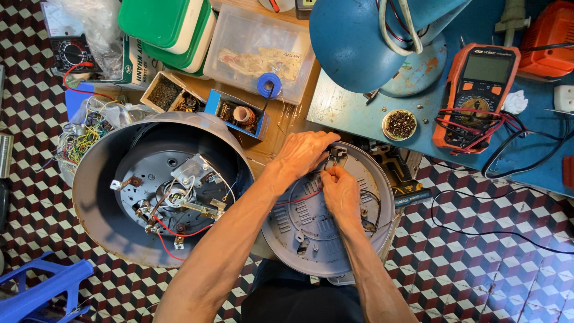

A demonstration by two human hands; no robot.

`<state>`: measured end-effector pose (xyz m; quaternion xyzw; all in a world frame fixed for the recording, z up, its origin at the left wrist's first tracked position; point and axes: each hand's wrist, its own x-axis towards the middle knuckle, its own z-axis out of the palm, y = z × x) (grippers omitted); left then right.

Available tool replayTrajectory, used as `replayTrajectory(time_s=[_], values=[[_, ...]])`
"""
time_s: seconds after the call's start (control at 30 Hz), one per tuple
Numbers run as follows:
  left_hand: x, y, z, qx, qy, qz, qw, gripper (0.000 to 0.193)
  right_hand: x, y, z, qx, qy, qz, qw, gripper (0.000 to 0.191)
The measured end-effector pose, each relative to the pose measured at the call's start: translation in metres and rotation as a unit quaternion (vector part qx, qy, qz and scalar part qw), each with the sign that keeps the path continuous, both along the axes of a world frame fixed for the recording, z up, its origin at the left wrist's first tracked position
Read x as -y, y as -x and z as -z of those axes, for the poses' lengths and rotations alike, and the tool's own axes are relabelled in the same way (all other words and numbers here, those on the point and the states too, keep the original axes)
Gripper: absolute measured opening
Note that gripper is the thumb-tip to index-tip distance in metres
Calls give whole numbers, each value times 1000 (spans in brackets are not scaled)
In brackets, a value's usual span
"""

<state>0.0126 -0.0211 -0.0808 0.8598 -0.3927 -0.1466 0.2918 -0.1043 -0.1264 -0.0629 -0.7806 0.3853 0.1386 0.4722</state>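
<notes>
A round grey base plate (311,239) of an appliance lies in front of me, slotted and with a small metal fitting (336,155) at its far rim. My left hand (302,152) rests over the plate's far edge beside that fitting. My right hand (341,191) pinches a thin wire just below the fitting. A red wire (293,199) runs from the plate to the open grey appliance body (95,179) on the left, whose underside shows a metal mechanism (179,197) and more red wiring.
An orange multimeter (478,90) with red and black leads lies on the blue bench at right. A blue lamp shade (359,42), a tin of screws (399,124), parts boxes (239,113), green-lidded containers (167,30) and a blue stool (42,287) surround me.
</notes>
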Motion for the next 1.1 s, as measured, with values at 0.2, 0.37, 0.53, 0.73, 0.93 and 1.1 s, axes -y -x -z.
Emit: replayTrajectory(time_s=[0.2, 0.37, 0.53, 0.73, 0.93, 1.1], values=[[-5, 12, 3, 25, 50, -27, 998, 36, 3, 2, 5, 14, 9, -21, 1000, 28], [-3, 16, 5, 28, 54, -43, 997, 35, 5, 2, 16, 39, 38, -51, 997, 27], [-4, 18, 5, 41, 64, -46, 996, 36, 5, 3, 22, 61, 63, -80, 993, 26], [-4, 21, 5, 32, 65, -60, 996, 37, 5, 2, 17, 32, 41, -80, 995, 25], [-8, 21, 5, 60, 96, -37, 993, 43, 6, -1, 4, 13, 66, -118, 991, 28], [-8, 18, 8, 79, 74, -30, 994, 42, 16, 8, -29, 14, 161, -273, 948, 29]])
